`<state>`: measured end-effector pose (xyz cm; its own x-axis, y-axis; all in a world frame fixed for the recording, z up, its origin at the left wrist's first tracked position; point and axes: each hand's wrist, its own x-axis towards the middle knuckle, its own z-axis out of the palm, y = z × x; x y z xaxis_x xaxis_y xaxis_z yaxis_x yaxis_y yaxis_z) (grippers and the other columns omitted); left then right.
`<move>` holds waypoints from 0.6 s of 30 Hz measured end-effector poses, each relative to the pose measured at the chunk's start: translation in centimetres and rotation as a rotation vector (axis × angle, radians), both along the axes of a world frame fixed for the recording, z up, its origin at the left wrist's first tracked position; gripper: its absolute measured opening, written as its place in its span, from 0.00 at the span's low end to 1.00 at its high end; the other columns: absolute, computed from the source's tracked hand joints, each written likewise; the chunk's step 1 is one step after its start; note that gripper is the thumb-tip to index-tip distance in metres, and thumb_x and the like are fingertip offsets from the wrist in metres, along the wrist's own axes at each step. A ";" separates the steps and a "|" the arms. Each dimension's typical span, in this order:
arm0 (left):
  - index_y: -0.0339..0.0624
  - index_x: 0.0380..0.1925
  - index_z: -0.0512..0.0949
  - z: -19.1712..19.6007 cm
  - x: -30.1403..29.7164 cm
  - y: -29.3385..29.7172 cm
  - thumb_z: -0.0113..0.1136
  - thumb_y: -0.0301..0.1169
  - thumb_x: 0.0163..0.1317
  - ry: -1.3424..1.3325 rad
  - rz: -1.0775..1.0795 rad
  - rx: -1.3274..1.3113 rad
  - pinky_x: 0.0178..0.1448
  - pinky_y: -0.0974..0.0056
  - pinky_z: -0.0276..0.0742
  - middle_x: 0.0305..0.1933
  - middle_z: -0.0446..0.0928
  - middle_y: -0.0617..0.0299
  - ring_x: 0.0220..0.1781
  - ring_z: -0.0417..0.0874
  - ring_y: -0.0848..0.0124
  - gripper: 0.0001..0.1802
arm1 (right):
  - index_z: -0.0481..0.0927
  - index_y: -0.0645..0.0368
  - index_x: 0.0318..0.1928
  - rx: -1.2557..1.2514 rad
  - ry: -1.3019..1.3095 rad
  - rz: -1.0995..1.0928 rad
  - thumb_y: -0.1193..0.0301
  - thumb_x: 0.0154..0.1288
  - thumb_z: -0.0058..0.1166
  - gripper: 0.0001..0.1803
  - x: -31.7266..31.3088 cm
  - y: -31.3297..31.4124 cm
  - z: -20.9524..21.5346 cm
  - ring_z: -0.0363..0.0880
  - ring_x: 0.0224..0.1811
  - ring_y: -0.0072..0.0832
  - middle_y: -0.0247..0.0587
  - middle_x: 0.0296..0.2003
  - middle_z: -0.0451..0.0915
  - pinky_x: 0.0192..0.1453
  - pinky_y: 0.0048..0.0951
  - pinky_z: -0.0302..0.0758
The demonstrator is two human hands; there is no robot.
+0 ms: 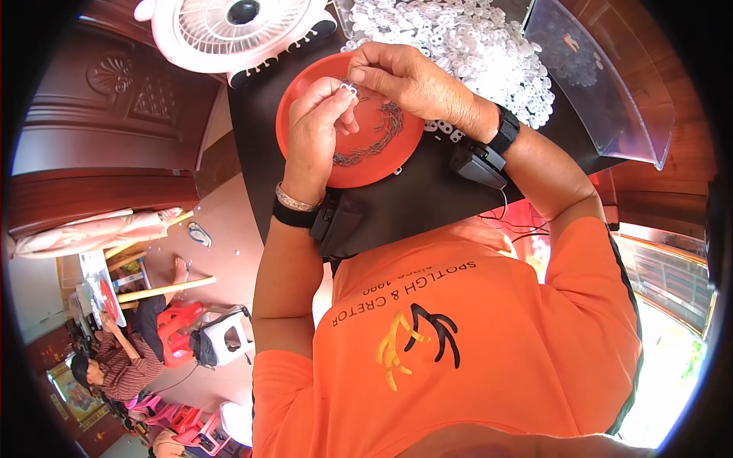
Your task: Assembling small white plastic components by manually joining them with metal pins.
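Above a round orange-red plate my left hand pinches a small white plastic piece between thumb and fingertips. Close beside it, my right hand has thumb and forefinger pressed together; whatever they hold is too small to make out. Many small grey metal screws or pins lie in a curved band on the plate, under and to the right of my left hand. Beyond my right hand rises a large heap of small white plastic pieces, some with two round holes.
A white-and-pink fan stands at the far left of the dark table. A clear plastic panel borders the heap on the right. Loose white pieces lie beside the plate. Farther left, another person sits near red stools.
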<state>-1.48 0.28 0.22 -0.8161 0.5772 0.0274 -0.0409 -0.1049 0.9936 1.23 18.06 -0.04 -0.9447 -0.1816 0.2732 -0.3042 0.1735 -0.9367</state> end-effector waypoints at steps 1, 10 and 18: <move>0.39 0.29 0.74 -0.1 0.0 0.0 0.50 0.33 0.65 0.012 0.003 -0.006 0.31 0.74 0.64 0.23 0.71 0.68 0.24 0.72 0.79 0.10 | 0.75 0.62 0.37 0.033 -0.022 -0.038 0.68 0.70 0.48 0.10 0.2 -0.1 0.2 0.71 0.31 0.18 0.30 0.26 0.74 0.38 0.22 0.71; 0.38 0.29 0.74 -0.2 0.2 0.2 0.51 0.32 0.64 0.059 0.022 -0.002 0.30 0.74 0.64 0.22 0.71 0.68 0.24 0.71 0.80 0.09 | 0.76 0.63 0.37 0.107 0.009 -0.134 0.67 0.68 0.49 0.11 0.4 -0.6 0.3 0.75 0.28 0.27 0.40 0.24 0.77 0.37 0.29 0.73; 0.38 0.29 0.74 -0.9 0.3 0.5 0.50 0.30 0.63 0.120 0.067 0.039 0.29 0.74 0.64 0.21 0.70 0.68 0.22 0.69 0.79 0.08 | 0.75 0.63 0.38 0.145 0.048 -0.143 0.67 0.71 0.47 0.11 0.7 -1.0 -0.1 0.68 0.29 0.14 0.28 0.27 0.74 0.34 0.20 0.70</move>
